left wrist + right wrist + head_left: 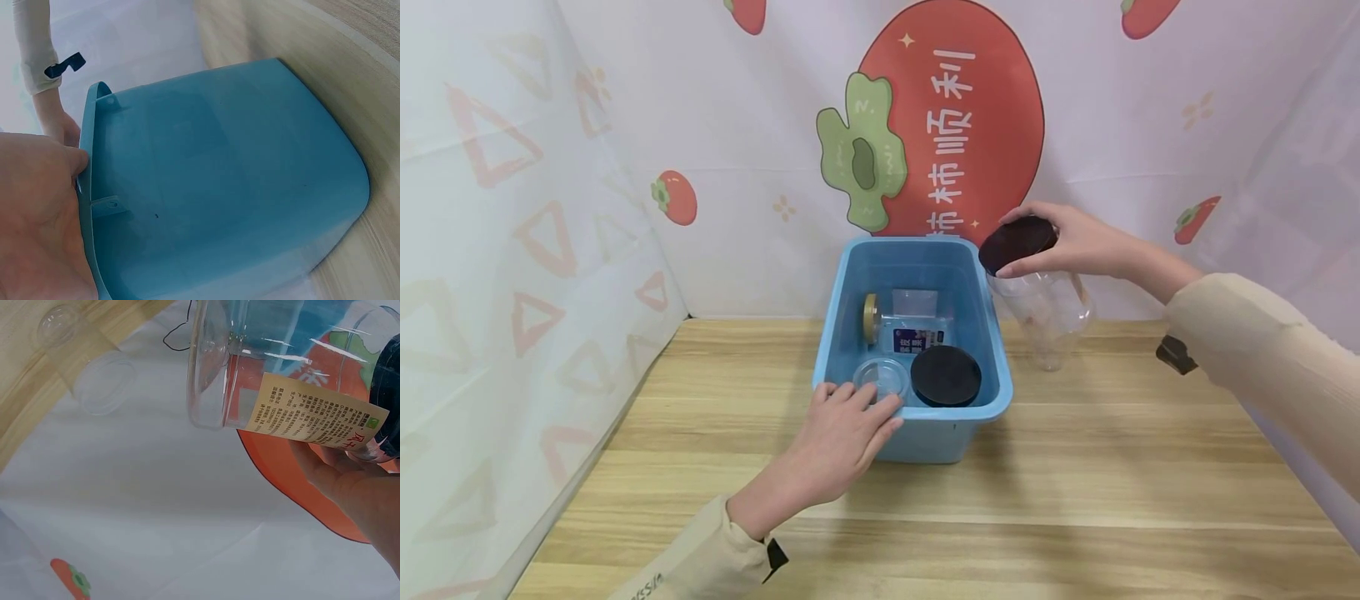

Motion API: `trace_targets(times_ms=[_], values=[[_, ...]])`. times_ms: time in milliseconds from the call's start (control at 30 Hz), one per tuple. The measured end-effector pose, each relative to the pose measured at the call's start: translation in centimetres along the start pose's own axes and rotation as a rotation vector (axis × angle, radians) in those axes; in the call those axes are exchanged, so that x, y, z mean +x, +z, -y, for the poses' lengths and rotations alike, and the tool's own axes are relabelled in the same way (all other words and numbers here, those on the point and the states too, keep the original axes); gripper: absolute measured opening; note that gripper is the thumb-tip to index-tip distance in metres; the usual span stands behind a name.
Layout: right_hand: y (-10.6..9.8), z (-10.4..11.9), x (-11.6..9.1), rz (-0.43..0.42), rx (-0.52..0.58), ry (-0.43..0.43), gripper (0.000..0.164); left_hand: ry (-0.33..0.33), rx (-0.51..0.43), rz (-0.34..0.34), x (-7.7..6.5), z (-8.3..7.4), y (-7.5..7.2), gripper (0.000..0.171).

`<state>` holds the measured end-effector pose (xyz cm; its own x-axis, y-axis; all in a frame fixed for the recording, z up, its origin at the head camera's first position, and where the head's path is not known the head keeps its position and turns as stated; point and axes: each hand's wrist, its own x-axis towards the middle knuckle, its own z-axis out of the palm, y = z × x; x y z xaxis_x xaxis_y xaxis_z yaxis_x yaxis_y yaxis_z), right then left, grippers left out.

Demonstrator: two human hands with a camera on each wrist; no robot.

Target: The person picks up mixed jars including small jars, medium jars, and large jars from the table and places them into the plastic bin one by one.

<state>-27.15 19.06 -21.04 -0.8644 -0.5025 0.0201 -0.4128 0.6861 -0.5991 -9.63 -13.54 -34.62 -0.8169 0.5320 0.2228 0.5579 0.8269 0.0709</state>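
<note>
My right hand (1075, 242) grips a clear plastic jar (1043, 307) by its black lid (1017, 243), tilted in the air just right of the blue plastic bin (1000, 400). A tan printed label (319, 415) shows on the jar's side in the right wrist view. My left hand (842, 433) holds the bin's near rim, with the thumb against the rim in the left wrist view. Inside the bin lie a clear jar with a gold lid (870, 318), a black-lidded container (946, 377) and a round clear lid or container (883, 377), partly covered by my left fingers.
A clear plastic cup (87, 369) stands on the wooden table (737, 400), partly hidden behind the held jar in the head view. White cloth printed with persimmons (760, 250) hangs at the back and sides.
</note>
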Motion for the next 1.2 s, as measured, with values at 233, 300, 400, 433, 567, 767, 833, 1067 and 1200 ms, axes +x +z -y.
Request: trace_targets(times_ms=[233, 300, 400, 433, 567, 767, 833, 1067, 1200], values=[[-0.1, 0.6, 0.5, 0.003, -0.011, -0.027, 0.071, 0.0, 0.002, -0.002, 0.0, 0.0, -0.1, 0.022], [-0.2, 0.8, 0.7, 0.004, -0.015, -0.034, 0.072, -0.002, 0.001, -0.002, 0.0, -0.1, -0.1, 0.022], [-0.3, 1.2, 0.9, 0.008, -0.02, -0.038, 0.073, -0.004, -0.001, -0.002, 0.0, -0.1, -0.1, 0.022], [-0.3, 1.3, 1.0, 0.008, -0.022, -0.038, 0.073, -0.005, -0.003, -0.001, 0.0, -0.1, -0.1, 0.021], [-0.3, 1.7, 1.2, 0.009, -0.022, -0.047, 0.076, -0.002, -0.005, -0.008, 0.0, -0.1, -0.1, 0.021], [-0.4, 2.4, 1.4, 0.01, -0.026, -0.06, 0.077, -0.002, -0.003, -0.003, 0.1, -0.2, -0.2, 0.021], [-0.4, 2.6, 1.5, 0.01, -0.03, -0.062, 0.077, -0.002, -0.003, -0.001, 0.1, -0.2, -0.3, 0.021], [-0.4, 3.5, 1.8, 0.004, -0.058, -0.064, 0.079, 0.005, -0.006, -0.006, 0.0, -0.1, -0.2, 0.022], [-0.5, 4.0, 1.8, -0.002, -0.071, -0.073, 0.08, 0.008, -0.003, -0.011, 0.0, -0.1, -0.2, 0.021]])
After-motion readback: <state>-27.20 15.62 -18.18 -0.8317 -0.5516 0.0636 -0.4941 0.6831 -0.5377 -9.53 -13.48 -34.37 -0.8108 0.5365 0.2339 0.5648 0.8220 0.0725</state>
